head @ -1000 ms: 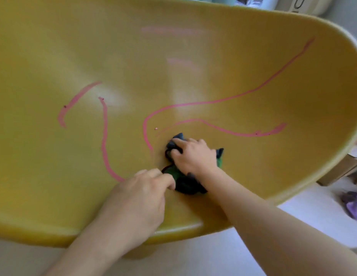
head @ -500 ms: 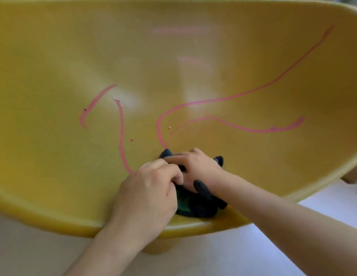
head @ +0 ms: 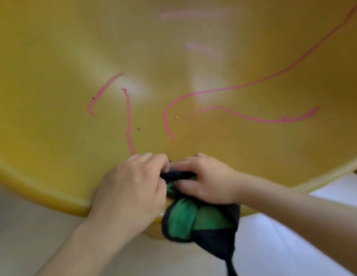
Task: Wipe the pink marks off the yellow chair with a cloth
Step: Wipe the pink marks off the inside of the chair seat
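The dark blue and green cloth [head: 184,220] is bunched at the near rim of the yellow chair [head: 54,56], its lower part hanging over the rim. Both hands grip it: the left hand [head: 133,188] curls round its left edge, and the right hand [head: 205,180] clutches its top, fingers bent. Above the cloth, pink marks [head: 128,116] run across the seat: two short strokes up to the left and two long lines [head: 253,83] up to the right. Below the cloth lies pale floor [head: 24,236].
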